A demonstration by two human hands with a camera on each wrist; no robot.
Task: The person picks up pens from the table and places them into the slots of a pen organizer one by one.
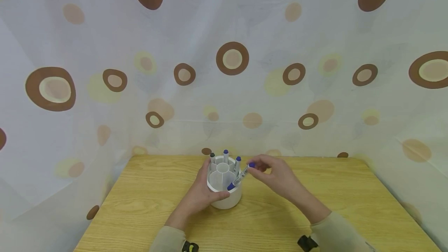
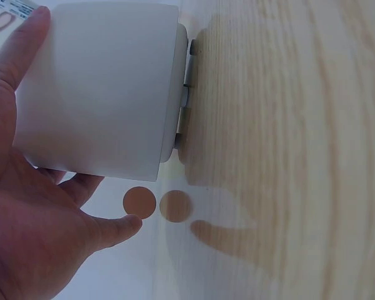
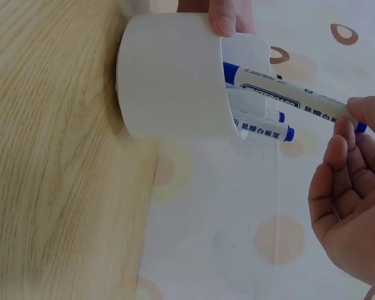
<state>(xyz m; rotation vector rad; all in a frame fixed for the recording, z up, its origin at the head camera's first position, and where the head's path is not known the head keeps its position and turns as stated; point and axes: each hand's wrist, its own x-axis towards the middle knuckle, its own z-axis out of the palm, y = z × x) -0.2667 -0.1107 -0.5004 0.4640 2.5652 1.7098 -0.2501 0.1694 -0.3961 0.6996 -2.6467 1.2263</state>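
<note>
A round white pen organizer (image 1: 226,203) with several compartments stands on the table. My left hand (image 1: 200,193) grips its left side, the thumb across the front wall; the left wrist view shows the organizer's pale side (image 2: 100,87) close up. Between thumb and fingertips, my right hand (image 1: 277,172) pinches one end of a blue whiteboard marker (image 3: 281,90). That marker slants, its blue cap inside the organizer's rim at the front right. Behind it stand a dark-capped marker (image 1: 212,157) and two blue-ended markers, one at the back (image 1: 226,155) and one at the right (image 1: 238,163).
The light wood-grain table (image 1: 150,193) extends to both sides of the organizer. A white sheet with brown and beige circles (image 1: 196,100) hangs behind the table and along its sides.
</note>
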